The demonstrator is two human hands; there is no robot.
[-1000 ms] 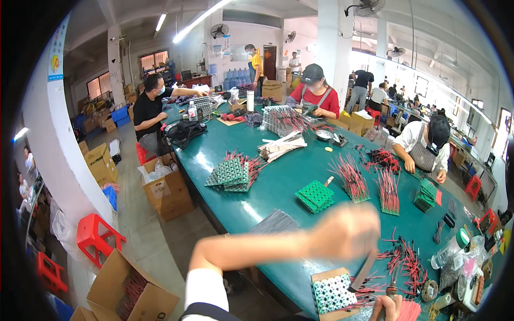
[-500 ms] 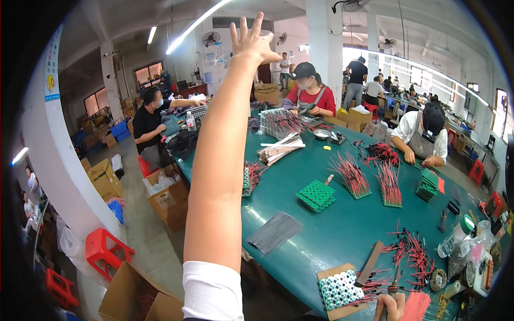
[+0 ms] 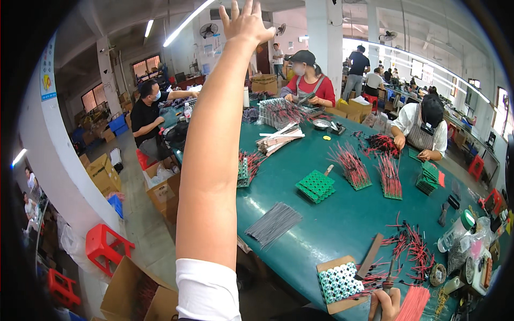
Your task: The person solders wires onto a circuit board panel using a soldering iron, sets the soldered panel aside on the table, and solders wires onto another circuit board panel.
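Note:
My left hand (image 3: 247,24) is raised high on a stretched arm, fingers spread, with nothing in it; its fingertips reach the top edge. Low on the right, my right hand (image 3: 386,304) is closed round the handle of a soldering iron (image 3: 393,267), whose thin shaft points up. Beside it, a block of round white-and-green cells (image 3: 340,282) rests on a cardboard sheet (image 3: 342,306). A flat brown bar (image 3: 370,257) leans across the block's corner. Red-and-black wires (image 3: 413,247) lie loose beyond, and a bundle of red wires (image 3: 414,304) is right of my hand.
The green table (image 3: 300,246) holds grey strips (image 3: 274,223), stacked green boards (image 3: 316,185) and wired boards (image 3: 350,166). Co-workers sit at its far side and right end. A jar (image 3: 456,231) and wire spool (image 3: 438,274) stand at right. Left are red stools (image 3: 107,247) and an open carton (image 3: 134,291).
My raised left arm has shifted slightly up and left in the picture. My right hand shows a little higher, still on the soldering iron. The right-hand co-worker's hands have moved over the wires.

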